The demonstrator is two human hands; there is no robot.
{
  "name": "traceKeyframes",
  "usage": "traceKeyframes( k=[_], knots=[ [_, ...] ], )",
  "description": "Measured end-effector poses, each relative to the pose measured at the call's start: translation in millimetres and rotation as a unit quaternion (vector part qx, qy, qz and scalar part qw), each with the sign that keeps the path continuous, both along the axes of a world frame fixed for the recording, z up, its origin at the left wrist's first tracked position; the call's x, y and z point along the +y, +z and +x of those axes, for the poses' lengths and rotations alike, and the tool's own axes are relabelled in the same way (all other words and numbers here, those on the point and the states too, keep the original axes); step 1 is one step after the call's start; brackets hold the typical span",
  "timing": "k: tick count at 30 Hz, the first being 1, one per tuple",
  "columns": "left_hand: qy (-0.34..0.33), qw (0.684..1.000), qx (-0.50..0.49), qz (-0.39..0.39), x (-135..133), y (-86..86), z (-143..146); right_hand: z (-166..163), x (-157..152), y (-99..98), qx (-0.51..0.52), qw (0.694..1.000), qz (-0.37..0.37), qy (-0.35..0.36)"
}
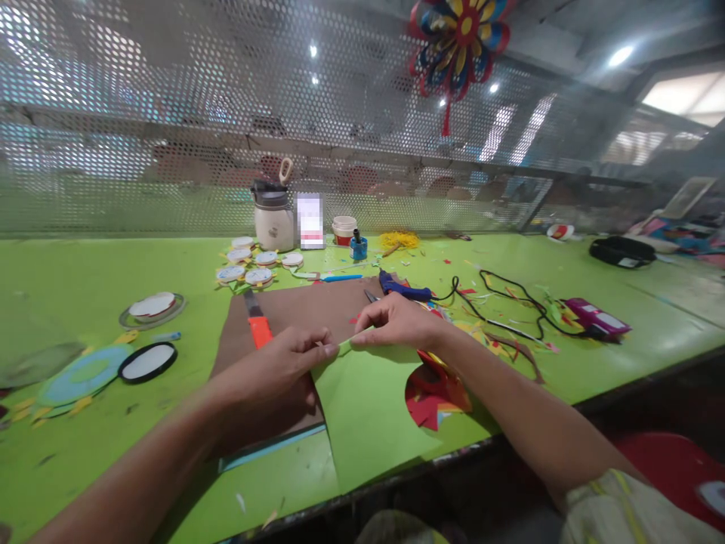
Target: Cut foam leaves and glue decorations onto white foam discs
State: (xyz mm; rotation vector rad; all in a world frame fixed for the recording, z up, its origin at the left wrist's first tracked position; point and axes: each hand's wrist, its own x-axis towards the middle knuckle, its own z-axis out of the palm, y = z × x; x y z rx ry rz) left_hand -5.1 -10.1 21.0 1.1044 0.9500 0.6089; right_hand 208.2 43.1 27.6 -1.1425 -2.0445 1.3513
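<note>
A sheet of green paper (371,412) with a rounded cut-out on its right side lies at the table's front edge, partly over a brown board (317,306). Both hands meet at the sheet's upper edge, where a narrow strip or fold of green shows between them. My left hand (288,355) pinches its left end between thumb and fingers. My right hand (393,321) is closed on the paper just to the right. An orange-handled utility knife (259,329) lies on the board beside my left hand, partly hidden by it. Behind my right hand rests a blue glue gun (405,289).
Coloured paper scraps (436,389) lie right of the sheet. A black cord runs to a purple box (597,317). Round paper pieces (257,277), a jug (273,219), a phone (310,221) and a blue bottle (358,247) stand behind. Left are a black-rimmed disc (148,361) and tape roll (152,306).
</note>
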Motion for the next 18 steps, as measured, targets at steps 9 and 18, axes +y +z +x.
traceKeyframes(
  k=[9, 18],
  knots=[
    [-0.016, 0.997, 0.054, 0.042, -0.6, 2.3, 1.0, -5.0, 0.6, -0.6, -0.053, 0.997, 0.061, 0.012],
    [0.013, 0.953, 0.214, 0.216, 17.2, -8.8, 0.3, -6.6, -3.9, 6.8, -0.085, 0.993, 0.076, -0.018]
  ],
)
